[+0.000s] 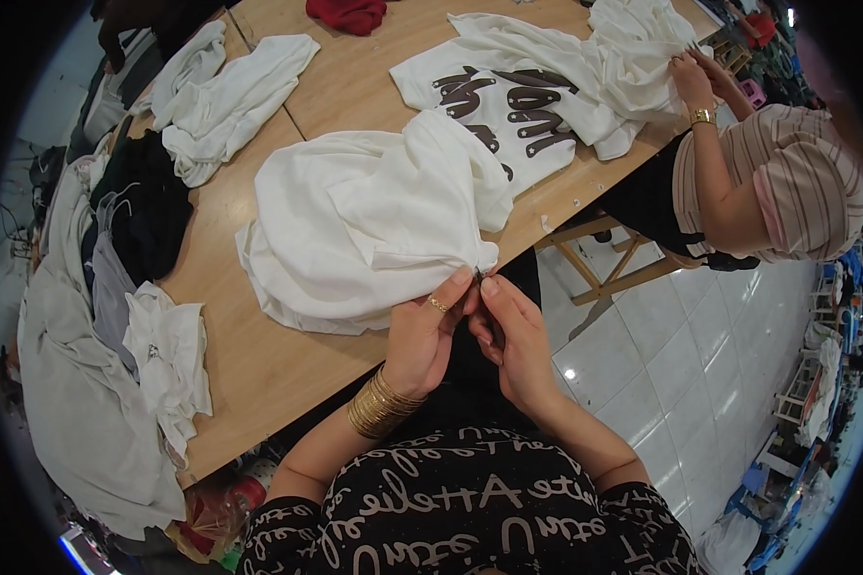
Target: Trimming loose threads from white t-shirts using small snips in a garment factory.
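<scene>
Currently, cloth (pixel 345 225): white, heaped on table (pixel 235 383) near its close edge; bulk lies fwd & left of fingertips (pixel 461 277).
Long axis: hard to tell, too bunched; approx. lower L to upper R.
Corner: cloth's near R end narrows to a pt abt at the table edge, right at the fingertips.
L hand (pixel 420 340): nearer the bulk; thumb & index closed in a pinch on the corner, no gap seen.
R hand (pixel 516 331): just beside L, on side away from bulk; thumb & index pinched tog. at same corner, other fingers curled under.
Dark bit (pixel 478 275): tiny, btwn the two pinches; too small to tell what.
Printed top (pixel 537 115): beyond cloth, fwd & right, partly covered by it.
Co-worker's hands (pixel 697 77): on white fabric (pixel 638 53), far R of table, well apart from L & R hands.
</scene>
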Tool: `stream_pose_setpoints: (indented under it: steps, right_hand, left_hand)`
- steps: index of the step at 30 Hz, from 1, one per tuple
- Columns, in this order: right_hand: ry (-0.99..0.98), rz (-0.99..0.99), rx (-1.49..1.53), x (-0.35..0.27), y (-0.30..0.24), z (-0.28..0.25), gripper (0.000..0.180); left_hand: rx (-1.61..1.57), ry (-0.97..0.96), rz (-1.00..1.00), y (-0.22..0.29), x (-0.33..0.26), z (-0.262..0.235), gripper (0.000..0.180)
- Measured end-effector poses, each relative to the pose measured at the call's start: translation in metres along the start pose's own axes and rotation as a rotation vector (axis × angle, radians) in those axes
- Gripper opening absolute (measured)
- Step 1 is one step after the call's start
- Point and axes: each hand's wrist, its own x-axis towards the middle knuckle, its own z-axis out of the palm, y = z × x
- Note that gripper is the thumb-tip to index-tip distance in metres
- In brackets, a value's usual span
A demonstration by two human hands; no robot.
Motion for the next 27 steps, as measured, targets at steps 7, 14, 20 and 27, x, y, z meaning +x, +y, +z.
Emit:
stream_pose_setpoints:
  steps: [7, 14, 20, 27]
  right_hand:
    - [-0.022, 0.007, 0.052, 0.001, 0.002, -0.003, 0.029]
    - [-0.035, 0.003, 0.16, 0.0, 0.004, -0.002, 0.031]
    - [-0.086, 0.076, 0.125, -0.001, -0.004, -0.005, 0.031]
    - [-0.094, 0.076, 0.044, -0.001, -0.007, -0.005, 0.032]
  left_hand:
    - [-0.008, -0.019, 0.002, -0.001, 0.001, -0.002, 0.01]
    - [0.06, -0.086, -0.013, -0.001, 0.003, -0.008, 0.028]
    - [0.108, -0.097, 0.07, 0.005, 0.002, -0.004, 0.026]
    - [0.108, -0.085, 0.092, 0.003, 0.002, -0.003, 0.025]
